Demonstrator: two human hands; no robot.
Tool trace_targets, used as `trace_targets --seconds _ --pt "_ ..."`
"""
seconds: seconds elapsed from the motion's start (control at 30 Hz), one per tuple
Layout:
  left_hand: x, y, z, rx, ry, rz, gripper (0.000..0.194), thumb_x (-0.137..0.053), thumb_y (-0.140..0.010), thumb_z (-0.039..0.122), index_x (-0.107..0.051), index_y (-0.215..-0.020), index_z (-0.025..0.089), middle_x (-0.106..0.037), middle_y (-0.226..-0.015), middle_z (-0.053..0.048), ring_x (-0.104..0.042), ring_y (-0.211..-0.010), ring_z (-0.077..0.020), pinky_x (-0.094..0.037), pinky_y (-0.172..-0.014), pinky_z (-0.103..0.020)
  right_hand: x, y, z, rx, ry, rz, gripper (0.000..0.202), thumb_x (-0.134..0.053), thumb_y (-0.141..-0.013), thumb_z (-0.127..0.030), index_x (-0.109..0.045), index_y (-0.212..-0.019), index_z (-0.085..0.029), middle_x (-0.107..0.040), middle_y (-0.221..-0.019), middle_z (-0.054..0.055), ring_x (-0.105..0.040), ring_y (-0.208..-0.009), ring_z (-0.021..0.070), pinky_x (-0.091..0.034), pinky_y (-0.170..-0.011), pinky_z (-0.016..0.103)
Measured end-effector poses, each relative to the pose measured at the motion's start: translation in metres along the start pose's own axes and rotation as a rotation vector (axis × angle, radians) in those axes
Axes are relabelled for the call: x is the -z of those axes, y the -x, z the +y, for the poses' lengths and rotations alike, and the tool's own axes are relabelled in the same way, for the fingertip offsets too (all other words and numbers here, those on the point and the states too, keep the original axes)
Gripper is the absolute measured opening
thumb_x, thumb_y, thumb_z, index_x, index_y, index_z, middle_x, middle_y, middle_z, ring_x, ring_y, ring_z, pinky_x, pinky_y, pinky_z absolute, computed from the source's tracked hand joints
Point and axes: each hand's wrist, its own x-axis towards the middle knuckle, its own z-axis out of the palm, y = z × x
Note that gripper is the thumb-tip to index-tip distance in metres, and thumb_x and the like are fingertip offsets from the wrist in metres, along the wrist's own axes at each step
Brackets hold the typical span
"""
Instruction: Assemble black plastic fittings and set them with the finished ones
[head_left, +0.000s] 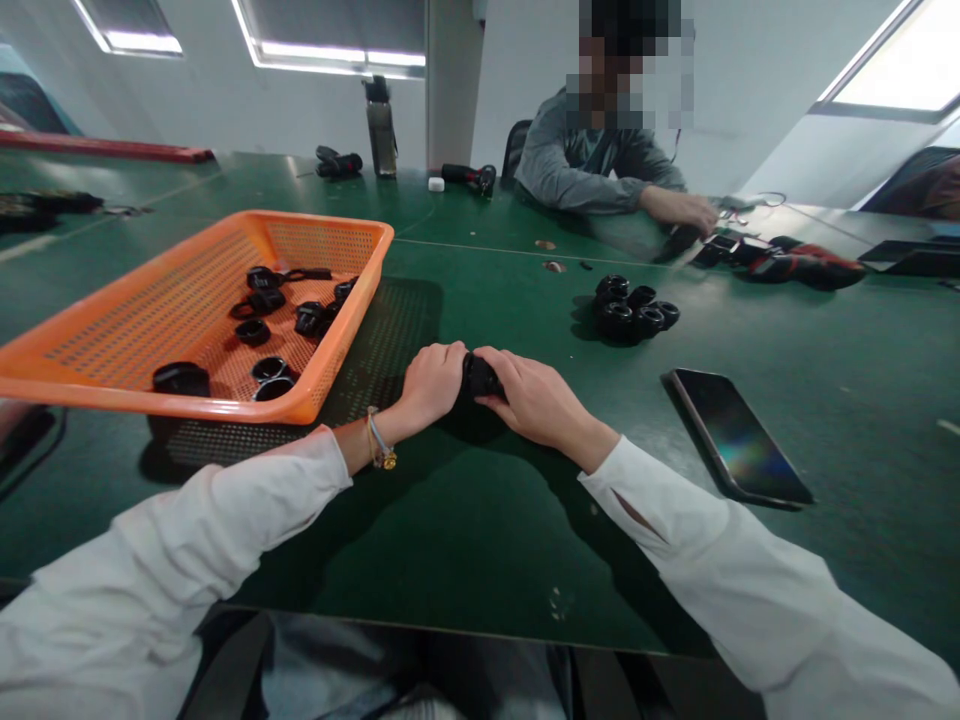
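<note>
in the head view, clasps a small black part (482, 378) just over the green tabletop (465, 540), with left hand (435, 385) curled against it at nine o'clock and right hand (541, 398) pinching it at three, both touching. cannot tell its long axis. has orange basket (346, 342) at ten, black ring-shaped parts (636, 312) at two.

I see a glossy, smooth green tabletop (480, 540) and an orange perforated plastic basket (349, 350) with a satin sheen on its rim. The black rectangular phone (739, 435) has a glossy, glass-like face. I make out soft, matt white cloth sleeves (225, 515), creased all over.
</note>
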Motion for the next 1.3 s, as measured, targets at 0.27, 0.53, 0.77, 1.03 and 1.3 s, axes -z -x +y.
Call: trace_targets --seconds 0.27,0.53,0.77,1.03,1.3 --pt "-0.007 0.002 -0.006 -0.081 -0.109 0.041 0.027 -0.035 -0.083 0.011 -0.061 -0.09 0.015 -0.065 -0.095 -0.01 -0.057 -0.09 -0.0214 -0.043 -0.081 -0.033 -0.002 0.004 -0.009 0.021 0.106 0.121 0.037 -0.048 -0.086 -0.036 -0.047 -0.114 -0.011 -0.064 -0.093 0.014 -0.059 -0.08 0.0247 -0.048 -0.065 0.036" --pt "-0.011 -0.001 -0.008 -0.113 -0.033 0.062 0.028 -0.034 -0.08 0.008 -0.06 -0.083 0.017 -0.065 -0.088 -0.007 -0.056 -0.085 -0.019 -0.045 -0.077 -0.031 -0.005 0.0 -0.015 -0.03 0.095 0.176 0.041 -0.04 -0.088 -0.045 -0.049 -0.11 -0.011 -0.063 -0.092 0.016 -0.057 -0.08 0.026 -0.049 -0.07 0.04" --pt "-0.006 -0.001 -0.01 -0.141 -0.039 0.045 0.025 -0.035 -0.079 0.009 -0.059 -0.083 0.016 -0.064 -0.088 -0.007 -0.056 -0.085 -0.0188 -0.045 -0.077 -0.03 -0.01 0.001 -0.026 -0.181 -0.106 0.273 0.037 -0.04 -0.088 -0.046 -0.049 -0.104 -0.014 -0.064 -0.094 0.015 -0.061 -0.084 0.0261 -0.049 -0.07 0.039" --pt "-0.005 0.003 -0.008 -0.197 -0.181 0.036 0.025 -0.036 -0.084 0.015 -0.06 -0.09 0.013 -0.065 -0.093 -0.012 -0.056 -0.086 -0.0217 -0.044 -0.077 -0.033 -0.004 -0.003 -0.044 -0.569 -0.32 0.196 0.023 -0.047 -0.084 -0.035 -0.054 -0.093 -0.015 -0.065 -0.078 0.01 -0.061 -0.069 0.0234 -0.044 -0.059 0.032" --pt "-0.003 0.003 -0.002 -0.183 -0.264 0.032 0.032 -0.031 -0.088 0.02 -0.062 -0.088 0.012 -0.066 -0.087 -0.011 -0.058 -0.078 -0.0201 -0.041 -0.068 -0.03 -0.005 -0.007 -0.043 -0.821 -0.873 0.077 0.033 -0.04 -0.085 -0.045 -0.047 -0.068 -0.018 -0.052 -0.054 -0.001 -0.047 -0.042 0.0099 -0.034 -0.04 0.022"
